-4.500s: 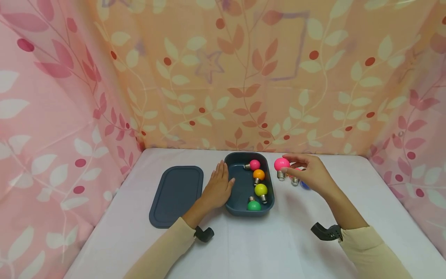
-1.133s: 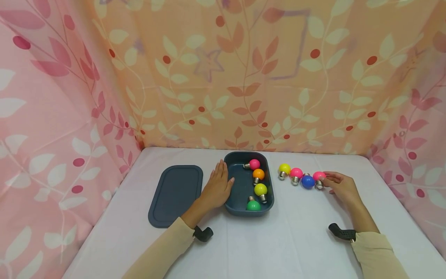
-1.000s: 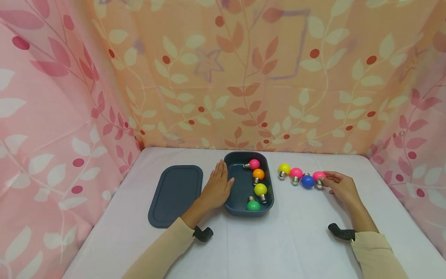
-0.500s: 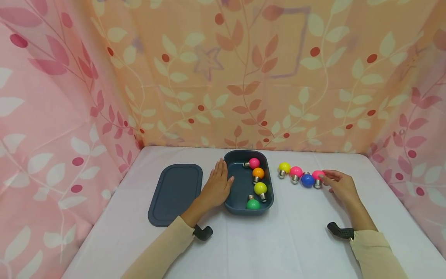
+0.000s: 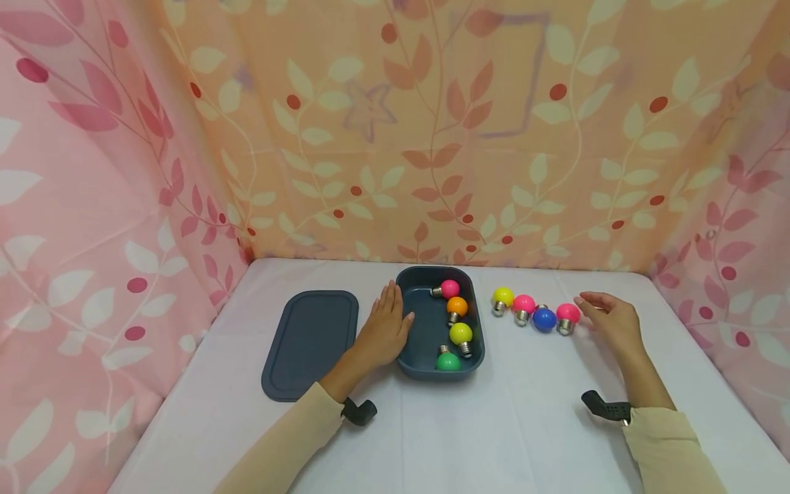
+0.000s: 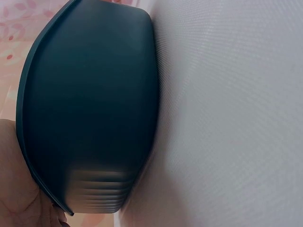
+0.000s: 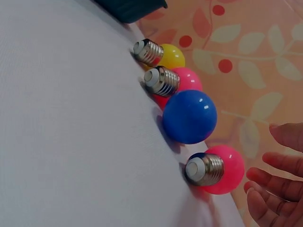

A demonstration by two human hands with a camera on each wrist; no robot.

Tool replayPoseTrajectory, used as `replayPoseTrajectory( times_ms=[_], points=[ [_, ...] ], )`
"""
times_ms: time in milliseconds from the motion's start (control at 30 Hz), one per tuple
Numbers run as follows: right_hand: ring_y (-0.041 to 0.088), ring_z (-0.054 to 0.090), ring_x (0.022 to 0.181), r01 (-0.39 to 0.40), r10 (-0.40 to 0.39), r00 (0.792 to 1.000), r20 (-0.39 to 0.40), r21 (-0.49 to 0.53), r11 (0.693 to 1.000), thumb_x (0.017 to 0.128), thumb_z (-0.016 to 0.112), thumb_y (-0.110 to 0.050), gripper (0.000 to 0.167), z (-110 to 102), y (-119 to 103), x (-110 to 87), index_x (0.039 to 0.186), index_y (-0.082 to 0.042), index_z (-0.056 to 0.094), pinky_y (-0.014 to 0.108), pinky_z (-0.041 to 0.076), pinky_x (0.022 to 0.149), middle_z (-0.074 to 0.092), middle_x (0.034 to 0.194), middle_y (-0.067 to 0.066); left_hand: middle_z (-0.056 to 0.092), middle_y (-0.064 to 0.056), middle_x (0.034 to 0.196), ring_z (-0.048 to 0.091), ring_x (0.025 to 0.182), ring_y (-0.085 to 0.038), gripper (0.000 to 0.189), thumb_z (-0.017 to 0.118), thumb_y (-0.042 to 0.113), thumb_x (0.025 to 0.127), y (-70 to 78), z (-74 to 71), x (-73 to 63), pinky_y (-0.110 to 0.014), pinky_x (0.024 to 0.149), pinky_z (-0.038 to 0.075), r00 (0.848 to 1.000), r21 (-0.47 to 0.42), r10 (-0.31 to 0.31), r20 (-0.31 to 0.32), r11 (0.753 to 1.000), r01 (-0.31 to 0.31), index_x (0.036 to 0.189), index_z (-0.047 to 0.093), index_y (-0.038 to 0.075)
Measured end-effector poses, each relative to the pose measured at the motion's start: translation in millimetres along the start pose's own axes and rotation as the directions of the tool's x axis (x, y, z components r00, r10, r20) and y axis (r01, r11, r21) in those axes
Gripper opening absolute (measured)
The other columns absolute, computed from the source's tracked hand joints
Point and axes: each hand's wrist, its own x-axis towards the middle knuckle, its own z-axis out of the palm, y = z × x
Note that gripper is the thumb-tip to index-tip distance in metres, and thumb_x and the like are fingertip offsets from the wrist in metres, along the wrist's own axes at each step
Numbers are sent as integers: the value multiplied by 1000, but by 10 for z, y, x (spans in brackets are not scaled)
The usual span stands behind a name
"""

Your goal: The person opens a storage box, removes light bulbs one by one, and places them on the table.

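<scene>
My left hand rests with straight fingers along the left rim of a dark blue-grey plastic box. Inside the box lie a pink bulb, an orange bulb, a yellow bulb and a green bulb. To the box's right, a row on the cloth runs from a yellow bulb through a pink bulb and a blue bulb to another pink bulb. Just right of that last one, my right hand holds nothing; its fingers are loosely bent, apart from the bulb.
A flat dark lid lies left of the box, partly behind my left forearm. White cloth covers the table. A leaf-patterned curtain hangs at the back and both sides. Each wrist carries a black camera mount.
Earlier my right hand held a pink bulb near the box; it set it down at the row's right end. Now it has let go and drawn back right. My left hand has stayed.
</scene>
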Motion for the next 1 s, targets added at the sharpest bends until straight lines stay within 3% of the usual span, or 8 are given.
replayPoseTrajectory(
  times_ms=[133,233,600,833,1000],
  points=[
    [-12,52,80,37,-37,999,-13,-4,999,99,59,-52,64,-23,-69,-29,139,-1,60,19,56,67,63,128,28,2,-23,168,-4,155,-31,68,31,38,112,2,-3,-11,-50,124,10,1000,7,-2,11,1000,2,159,11,-7],
    [-13,51,82,55,-55,998,-14,-9,998,100,58,-53,64,-32,-141,-63,140,-2,60,19,56,68,63,130,26,3,-23,168,-4,155,-30,68,32,37,112,5,-5,-20,-49,124,10,1000,2,-6,14,1000,6,159,10,-6],
    [11,60,99,119,-119,993,2,-1,993,99,58,-53,62,-29,-505,-212,140,-7,61,12,52,68,61,135,22,3,-23,168,-2,156,-31,68,33,37,111,-11,-7,6,-49,124,10,1000,3,5,-1,1000,-5,159,11,-7],
    [-8,59,89,133,-136,989,57,43,990,98,60,-54,62,30,-657,-294,139,-7,62,12,52,74,64,131,21,1,-22,168,-3,155,-31,69,32,37,111,-18,-5,0,-49,124,10,1000,1,5,10,1000,-5,159,10,-6],
    [16,64,103,189,-190,978,88,19,982,98,60,-54,59,106,-746,-357,136,-8,64,12,52,74,66,129,19,1,-21,168,-3,155,-31,68,34,36,111,-18,-3,0,-50,124,11,1000,1,3,13,1000,-3,159,9,-6]
  ],
)
